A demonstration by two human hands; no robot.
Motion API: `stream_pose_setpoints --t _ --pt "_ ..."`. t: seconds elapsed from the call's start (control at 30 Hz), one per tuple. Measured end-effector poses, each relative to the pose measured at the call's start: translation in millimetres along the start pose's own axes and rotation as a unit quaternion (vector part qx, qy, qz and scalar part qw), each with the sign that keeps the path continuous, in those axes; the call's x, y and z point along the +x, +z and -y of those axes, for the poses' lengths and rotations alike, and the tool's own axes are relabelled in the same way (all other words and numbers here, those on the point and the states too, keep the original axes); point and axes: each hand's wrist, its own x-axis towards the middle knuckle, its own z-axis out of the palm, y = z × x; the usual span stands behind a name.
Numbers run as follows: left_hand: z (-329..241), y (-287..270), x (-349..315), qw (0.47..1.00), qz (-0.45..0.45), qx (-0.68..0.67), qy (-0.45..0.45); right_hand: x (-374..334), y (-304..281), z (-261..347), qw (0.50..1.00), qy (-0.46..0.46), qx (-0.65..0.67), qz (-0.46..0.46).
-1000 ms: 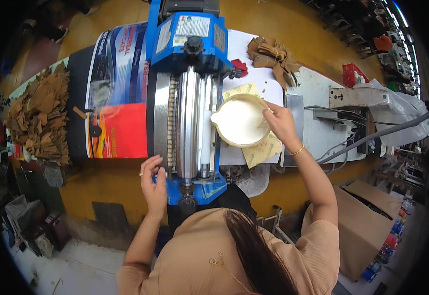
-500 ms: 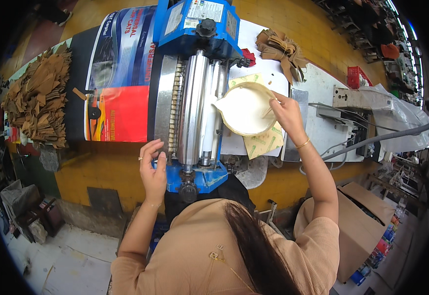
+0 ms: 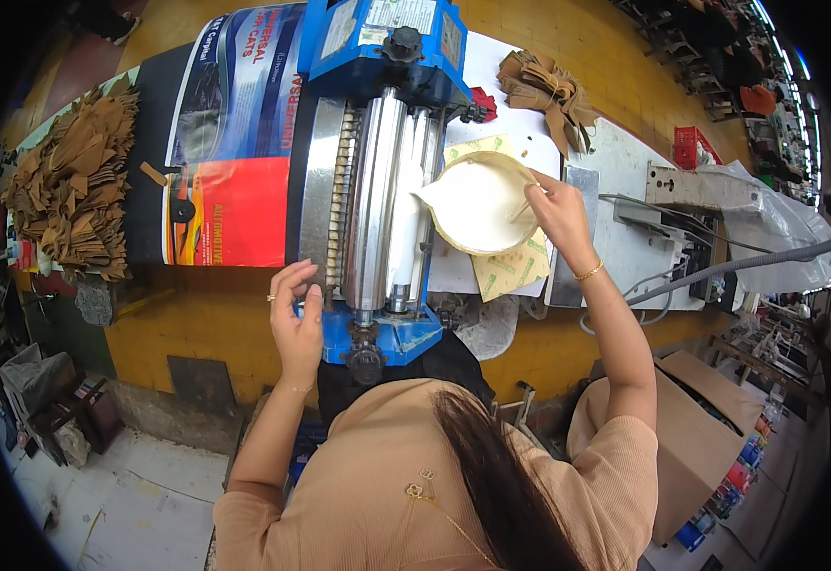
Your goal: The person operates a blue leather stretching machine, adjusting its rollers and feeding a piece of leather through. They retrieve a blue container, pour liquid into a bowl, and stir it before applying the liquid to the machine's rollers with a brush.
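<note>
My right hand (image 3: pixel 560 215) grips the right side of a pouring jug (image 3: pixel 441 226) with a crusted rim. White liquid (image 3: pixel 482 200) fills much of the jug, and its spout points left at the rollers. The jug is over the right edge of a blue roller machine (image 3: pixel 387 333). Its shiny metal roller (image 3: pixel 373 209) runs lengthwise, with a white coating showing along the trough (image 3: pixel 404 243) beside it. My left hand (image 3: pixel 295 314) holds nothing, fingers apart, by the machine's near left corner.
Stacked brown cut pieces (image 3: pixel 73 190) lie at the far left, beside a printed sheet (image 3: pixel 244 214). A tied brown bundle (image 3: pixel 548 90) lies behind the jug, with patterned paper (image 3: pixel 515 276) under it. Right of it are a metal machine arm (image 3: pixel 677 187), a grey hose (image 3: pixel 720 271) and a red basket (image 3: pixel 691 149).
The whole view has shifted slightly. The jug sits a touch further right against the rollers, still in my right hand; my left hand has barely moved.
</note>
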Motion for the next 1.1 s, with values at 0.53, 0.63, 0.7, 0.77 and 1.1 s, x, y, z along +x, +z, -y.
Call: stream_pose_setpoints --t 0.53,0.63,0.7,0.77,1.1 --pt "1 -1 0 1.000 0.004 0.000 0.003 0 4 -10 0.999 -0.033 0.010 -0.017" --pt "2 -1 0 1.000 0.004 0.011 0.003 0 3 -10 1.000 -0.021 0.002 -0.007" --pt "3 0 0 1.000 0.002 0.009 0.001 -1 2 -9 1.000 -0.002 0.012 0.005" --pt "3 -1 0 1.000 0.004 0.007 0.004 -2 1 -7 1.000 -0.003 0.013 0.006" --pt "4 -3 1 1.000 0.027 0.001 -0.002 -2 1 -7 1.000 0.005 0.020 0.010"
